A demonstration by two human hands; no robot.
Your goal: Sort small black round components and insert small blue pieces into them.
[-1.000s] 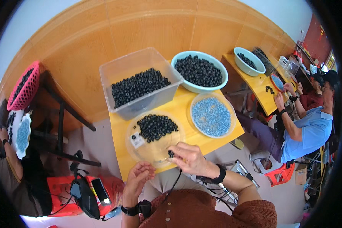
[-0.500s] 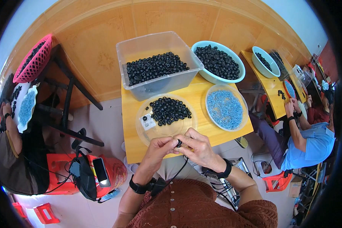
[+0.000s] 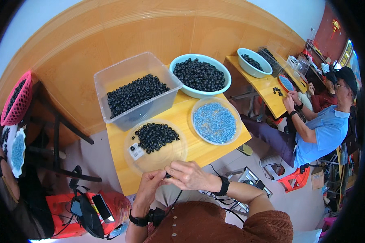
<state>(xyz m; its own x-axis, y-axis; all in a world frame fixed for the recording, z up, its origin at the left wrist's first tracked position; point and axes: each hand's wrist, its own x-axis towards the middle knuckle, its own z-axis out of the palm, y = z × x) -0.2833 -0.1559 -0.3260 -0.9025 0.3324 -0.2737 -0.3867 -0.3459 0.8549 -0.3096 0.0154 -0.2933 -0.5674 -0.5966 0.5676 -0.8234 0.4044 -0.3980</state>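
Just beyond the front edge of the table, my left hand point(image 3: 151, 183) and my right hand point(image 3: 189, 175) meet with their fingertips pinched together. Between them they hold a small black ring-shaped part point(image 3: 167, 175), mostly covered by fingers. A pile of the same black parts point(image 3: 156, 137) lies beyond my hands on a round clear plastic lid point(image 3: 166, 156), with a white label beside it. To the right stands a shallow round tray point(image 3: 194, 130) of small, thin, bluish clear pieces point(image 3: 215, 121).
A clear plastic bin point(image 3: 138, 117) and a light-blue basin point(image 3: 198, 94), both holding black parts, stand at the back of the wooden table point(image 3: 123, 178). A person in a blue shirt point(image 3: 326, 129) works at a table on the right. A red stool point(image 3: 117, 202) stands at left.
The view has turned toward the right, so the table and containers appear shifted left and tilted. My hands stay together on the black part, with the right hand turned more over it.
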